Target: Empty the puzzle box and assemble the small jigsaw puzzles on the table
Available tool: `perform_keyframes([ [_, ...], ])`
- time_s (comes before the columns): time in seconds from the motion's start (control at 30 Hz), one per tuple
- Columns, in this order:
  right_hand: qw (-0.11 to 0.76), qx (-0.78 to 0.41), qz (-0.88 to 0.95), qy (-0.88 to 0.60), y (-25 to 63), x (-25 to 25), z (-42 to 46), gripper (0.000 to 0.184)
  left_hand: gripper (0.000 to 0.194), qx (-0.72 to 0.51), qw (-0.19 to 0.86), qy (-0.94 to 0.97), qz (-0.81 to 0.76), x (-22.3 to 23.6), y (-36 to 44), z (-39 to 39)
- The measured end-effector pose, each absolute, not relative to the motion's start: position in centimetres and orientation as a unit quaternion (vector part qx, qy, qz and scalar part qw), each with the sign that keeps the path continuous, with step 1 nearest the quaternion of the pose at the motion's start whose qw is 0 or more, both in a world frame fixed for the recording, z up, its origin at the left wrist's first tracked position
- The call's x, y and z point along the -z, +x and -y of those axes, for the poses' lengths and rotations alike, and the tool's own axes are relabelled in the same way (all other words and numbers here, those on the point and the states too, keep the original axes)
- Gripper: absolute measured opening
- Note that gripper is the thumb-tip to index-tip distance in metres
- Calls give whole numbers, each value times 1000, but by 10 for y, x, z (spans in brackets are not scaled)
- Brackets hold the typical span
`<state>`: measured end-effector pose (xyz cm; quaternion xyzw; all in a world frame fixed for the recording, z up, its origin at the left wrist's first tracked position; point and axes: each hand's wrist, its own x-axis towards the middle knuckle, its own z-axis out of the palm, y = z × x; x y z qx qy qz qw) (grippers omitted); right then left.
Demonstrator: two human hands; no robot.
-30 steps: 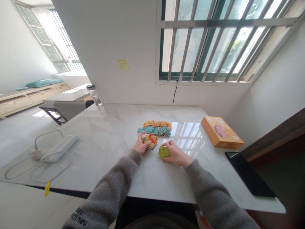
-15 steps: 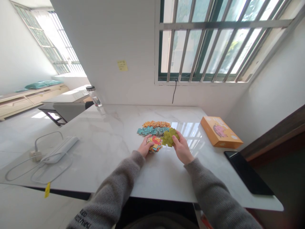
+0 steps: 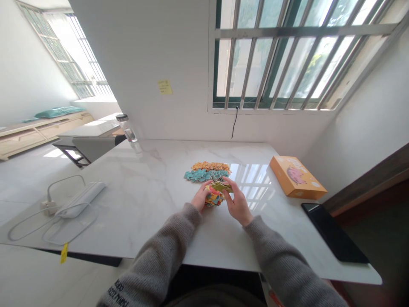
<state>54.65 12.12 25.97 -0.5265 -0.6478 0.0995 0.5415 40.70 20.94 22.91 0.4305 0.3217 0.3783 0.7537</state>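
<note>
Head cam: a jigsaw job on a white marble-look counter [image 3: 143,170]. L hand [image 3: 200,197] and R hand [image 3: 238,205] are close together at the middle of the counter, both in grey knit sleeves. L fingers [image 3: 207,190] are curled, closed around a loose multicolour stack of jigsaw pcs [image 3: 213,198], which is held just above the counter or resting on it; can't tell which. R fingers [image 3: 227,184] are nearly closed, pinching an olive-green pc [image 3: 220,186] that lies on top of the stack.

Just behind the hands are two rows of pcs on the counter: teal pcs [image 3: 204,175] in front, orange pcs [image 3: 211,166] behind them, touching. To the R is an orange box [image 3: 297,177] w/ a pink round picture; its small print is unreadable. Further R, a black flat slab [image 3: 332,232] sits near the edge. To the L are a white flat device [image 3: 81,200] and its white cable [image 3: 28,226], and a clear bottle [image 3: 127,128] stands at the far corner.

A yellow sticky note [image 3: 164,87] on the wall has tiny marks, not legible. A yellow tag [image 3: 64,252] hangs off the counter edge. Print on the L sleeve [image 3: 119,294] is too skewed to read.
</note>
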Motion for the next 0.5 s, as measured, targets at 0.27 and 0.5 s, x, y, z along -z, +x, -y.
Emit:
perform_keyframes([
  [0.27,469,-72,755,-452,541,-256,-121,40,56,-323,831,363,-270,-240,395,-199],
  [0.5,539,-148,687,-465,532,-260,-118,24,70,-323,818,408,-247,-240,398,-197],
])
